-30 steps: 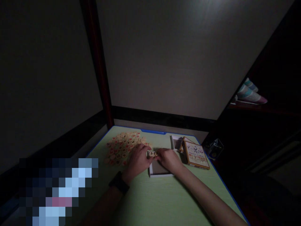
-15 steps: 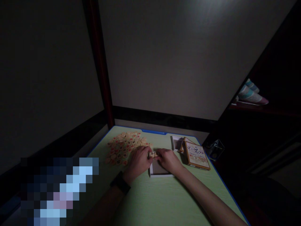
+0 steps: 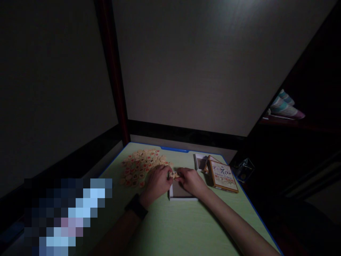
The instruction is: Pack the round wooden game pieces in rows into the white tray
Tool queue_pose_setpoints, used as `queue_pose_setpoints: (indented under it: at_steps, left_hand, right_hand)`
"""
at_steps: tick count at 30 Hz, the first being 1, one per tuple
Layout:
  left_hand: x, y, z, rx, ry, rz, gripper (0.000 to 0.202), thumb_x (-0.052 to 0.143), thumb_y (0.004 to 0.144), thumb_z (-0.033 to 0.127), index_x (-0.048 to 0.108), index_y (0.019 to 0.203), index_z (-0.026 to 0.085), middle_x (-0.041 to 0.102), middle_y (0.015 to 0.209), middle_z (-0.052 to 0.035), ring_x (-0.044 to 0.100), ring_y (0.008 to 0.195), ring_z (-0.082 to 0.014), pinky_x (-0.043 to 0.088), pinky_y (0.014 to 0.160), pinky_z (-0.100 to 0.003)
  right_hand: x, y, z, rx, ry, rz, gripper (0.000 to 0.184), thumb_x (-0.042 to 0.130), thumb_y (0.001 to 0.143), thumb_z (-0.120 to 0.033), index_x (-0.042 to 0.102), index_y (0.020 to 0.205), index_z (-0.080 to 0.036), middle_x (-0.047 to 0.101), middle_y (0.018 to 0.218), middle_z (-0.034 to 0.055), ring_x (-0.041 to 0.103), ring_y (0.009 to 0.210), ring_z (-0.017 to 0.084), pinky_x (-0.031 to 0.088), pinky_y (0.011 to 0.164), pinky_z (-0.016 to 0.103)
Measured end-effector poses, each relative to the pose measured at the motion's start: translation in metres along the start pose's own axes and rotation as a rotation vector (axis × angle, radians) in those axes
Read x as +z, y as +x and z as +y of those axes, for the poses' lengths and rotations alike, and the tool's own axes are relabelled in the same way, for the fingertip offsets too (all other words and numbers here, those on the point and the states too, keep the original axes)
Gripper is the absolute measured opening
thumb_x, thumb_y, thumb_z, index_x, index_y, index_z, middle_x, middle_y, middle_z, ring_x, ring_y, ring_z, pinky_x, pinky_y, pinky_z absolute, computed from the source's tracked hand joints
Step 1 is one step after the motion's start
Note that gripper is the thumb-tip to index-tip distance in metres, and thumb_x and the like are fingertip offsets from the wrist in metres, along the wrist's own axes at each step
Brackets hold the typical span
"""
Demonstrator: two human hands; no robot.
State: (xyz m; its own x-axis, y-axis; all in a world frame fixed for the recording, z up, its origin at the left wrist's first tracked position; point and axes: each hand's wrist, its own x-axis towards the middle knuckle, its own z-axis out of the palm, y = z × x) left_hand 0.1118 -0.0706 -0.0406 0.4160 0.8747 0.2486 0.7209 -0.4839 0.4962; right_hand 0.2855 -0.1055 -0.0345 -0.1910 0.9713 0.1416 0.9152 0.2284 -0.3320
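Between my hands, above the far edge of a shallow white-edged box tray, are a few round Chinese chess pieces with dark characters. My left hand, with a dark band on its wrist, has its fingers closed at the left end of these pieces. On the right end, my right hand is closed with fingertips pinched together, covering part of the tray. To the left lies a loose heap of chess pieces, pale discs with red and dark characters, some overlapping.
Two printed Chinese chess box lids lean over each other at the right, beside a second white-edged tray. The pale green table has a blue edge and stands against a grey wall. Striped cloth rests on a shelf.
Both hands stay nearly where they were, closed around the pieces over the tray's edge. Only tiny finger shifts show; the heap and boxes stay put.
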Motion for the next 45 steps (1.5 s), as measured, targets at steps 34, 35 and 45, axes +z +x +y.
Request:
queue_pose_setpoints:
  at_steps: [34, 35, 45]
  left_hand:
    - [-0.020, 0.011, -0.016, -0.050, 0.009, 0.183, 0.018, 0.051, 0.087, 0.016, 0.066, 0.096, 0.020, 0.071, 0.103, -0.0064, 0.064, 0.100, -0.0205, 0.047, 0.090, -0.031]
    - [-0.024, 0.014, -0.022, -0.096, 0.044, 0.209, 0.020, 0.050, 0.087, 0.016, 0.066, 0.097, 0.019, 0.071, 0.104, -0.0073, 0.064, 0.100, -0.0215, 0.047, 0.090, -0.032]
    - [-0.070, 0.028, -0.087, -0.440, 0.240, 0.316, 0.040, 0.040, 0.092, 0.024, 0.067, 0.120, 0.021, 0.074, 0.112, -0.0093, 0.066, 0.102, -0.0252, 0.048, 0.085, -0.032]
  right_hand:
    - [-0.021, -0.002, -0.004, -0.023, 0.086, 0.082, 0.033, 0.059, 0.091, -0.032, 0.069, 0.117, -0.015, 0.075, 0.086, 0.0084, 0.067, 0.074, 0.020, 0.047, 0.070, 0.027]
    - [-0.021, -0.002, -0.004, -0.019, 0.080, 0.079, 0.032, 0.059, 0.091, -0.032, 0.070, 0.116, -0.015, 0.075, 0.085, 0.0081, 0.067, 0.074, 0.020, 0.047, 0.069, 0.027]
    - [-0.017, 0.004, 0.005, -0.017, 0.130, 0.184, 0.038, 0.038, 0.101, -0.032, 0.070, 0.089, -0.017, 0.073, 0.077, 0.0066, 0.066, 0.070, 0.020, 0.044, 0.067, 0.027]
